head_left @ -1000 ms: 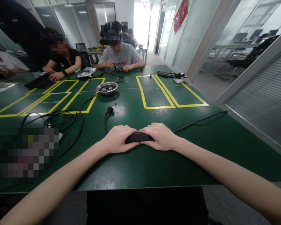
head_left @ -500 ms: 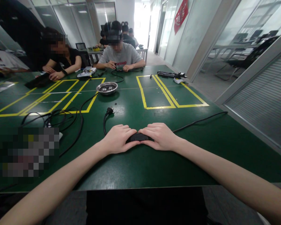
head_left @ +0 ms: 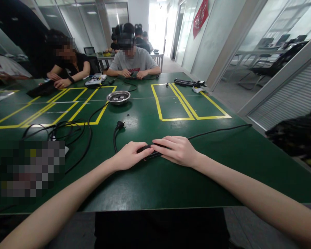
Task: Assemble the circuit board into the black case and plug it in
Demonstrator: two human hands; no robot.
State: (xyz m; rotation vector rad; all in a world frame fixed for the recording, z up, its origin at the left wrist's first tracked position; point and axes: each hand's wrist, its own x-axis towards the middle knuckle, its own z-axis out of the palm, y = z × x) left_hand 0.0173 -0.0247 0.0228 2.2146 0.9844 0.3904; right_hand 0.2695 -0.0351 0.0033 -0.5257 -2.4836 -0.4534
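A black elongated device (head_left: 153,154) lies between my hands near the front of the green table (head_left: 134,190), partly covered by my fingers. My left hand (head_left: 131,155) grips its left end, thumb along the top. Over its right part, my right hand (head_left: 177,150) is closed, fingers together. A black cable with a plug (head_left: 120,125) curves up beyond my left hand. Another black cable (head_left: 220,130) runs from behind my right hand to the table's right edge.
A metal bowl (head_left: 118,98) with small parts stands mid-table. Yellow tape rectangles mark the surface. Coiled cables (head_left: 67,129) and a blurred-out object (head_left: 31,169) lie left. A black tripod-like item (head_left: 189,82) rests at the back right. Several people sit beyond; a dark shape (head_left: 298,138) is at far right.
My right fingers have shifted over the top of the device, and the device looks tilted. The plug has moved slightly left. A dark shape has appeared at the far right.
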